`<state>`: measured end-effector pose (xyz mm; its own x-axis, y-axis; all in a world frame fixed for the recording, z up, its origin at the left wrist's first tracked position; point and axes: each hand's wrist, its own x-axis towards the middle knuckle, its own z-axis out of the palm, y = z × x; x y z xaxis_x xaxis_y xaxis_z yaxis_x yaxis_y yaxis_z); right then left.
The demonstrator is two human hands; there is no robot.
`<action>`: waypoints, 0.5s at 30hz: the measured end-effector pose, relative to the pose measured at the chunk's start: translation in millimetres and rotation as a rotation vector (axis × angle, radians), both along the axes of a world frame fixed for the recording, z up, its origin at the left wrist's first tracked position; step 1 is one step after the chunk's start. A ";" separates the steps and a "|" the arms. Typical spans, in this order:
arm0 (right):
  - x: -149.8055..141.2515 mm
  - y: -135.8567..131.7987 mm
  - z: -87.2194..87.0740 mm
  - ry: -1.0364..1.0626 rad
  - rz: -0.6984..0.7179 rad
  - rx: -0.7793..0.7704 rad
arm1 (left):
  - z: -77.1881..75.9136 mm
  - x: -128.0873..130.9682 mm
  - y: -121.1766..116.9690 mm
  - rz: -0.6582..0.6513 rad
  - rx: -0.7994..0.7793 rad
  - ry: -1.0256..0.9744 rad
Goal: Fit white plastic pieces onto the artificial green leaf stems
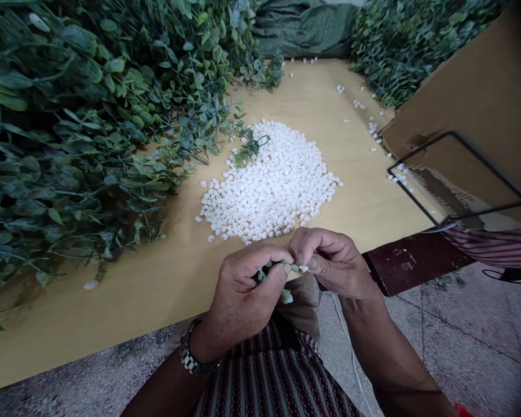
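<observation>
Pale wooden tabletop (113,301) fills most of the head view, set over a speckled stone floor, and its back and left side are banked with heaps of artificial green foliage (69,133), more of it piled at the far right corner (412,40). Near the middle of the board lies a spread heap of small white flower pieces (269,182), with a loose leafy sprig (248,147) resting on its far edge and stray white bits scattered toward a leaning cardboard sheet (473,98) on the right; a thin black wire frame (455,176) stands against that sheet. The heap sits just beyond the hands, apparently so that pieces can be picked up with a short reach. At the table's near edge, above a striped lap, the left hand (243,295), a metal watch (190,354) on its wrist, is curled shut around a small green stem (282,284), of which a few leaves and a pale bud poke out below the thumb. The right hand (332,263) meets it fingertip to fingertip, its thumb and forefinger pinched on a tiny white piece (303,268) right at the stem's tip, the other fingers folded in. Holding both close together over the lap seems to steady the fine work.
</observation>
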<state>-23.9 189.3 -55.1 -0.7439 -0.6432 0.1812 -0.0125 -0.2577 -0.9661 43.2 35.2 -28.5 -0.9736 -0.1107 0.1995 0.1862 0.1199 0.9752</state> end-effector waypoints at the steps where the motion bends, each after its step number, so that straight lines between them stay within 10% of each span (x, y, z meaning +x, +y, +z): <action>1: 0.2 0.2 0.1 0.009 0.000 0.006 | 0.0 0.0 0.1 -0.004 0.005 0.005; 15: 14.3 -10.7 3.9 0.283 -0.209 0.054 | -1.4 1.3 -0.3 0.029 0.029 -0.106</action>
